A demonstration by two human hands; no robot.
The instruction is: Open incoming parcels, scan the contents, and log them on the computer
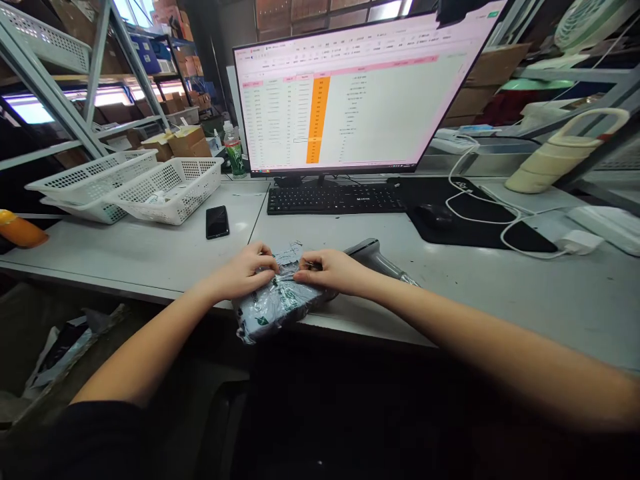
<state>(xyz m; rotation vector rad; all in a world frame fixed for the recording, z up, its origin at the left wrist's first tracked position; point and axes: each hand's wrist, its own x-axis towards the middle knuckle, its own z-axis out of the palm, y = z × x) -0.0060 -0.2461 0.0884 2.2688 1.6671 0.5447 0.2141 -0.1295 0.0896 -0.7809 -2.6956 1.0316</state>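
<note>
A parcel in a grey-white plastic mailing bag with green print lies across the desk's front edge, its near end jutting past it. My left hand is closed on the bag's upper left side, thumb lying along the plastic. From the right, my right hand pinches the crumpled plastic near the middle of the parcel. The two hands' fingertips are a short gap apart. A crinkled label or clear film shows just beyond them. Behind my right wrist lies a grey handheld scanner, partly covered by the forearm.
A black phone lies left of the hands, near white perforated baskets. Beyond the parcel are a keyboard and a monitor showing a spreadsheet. To the right are a mouse, white cables and a cream bottle.
</note>
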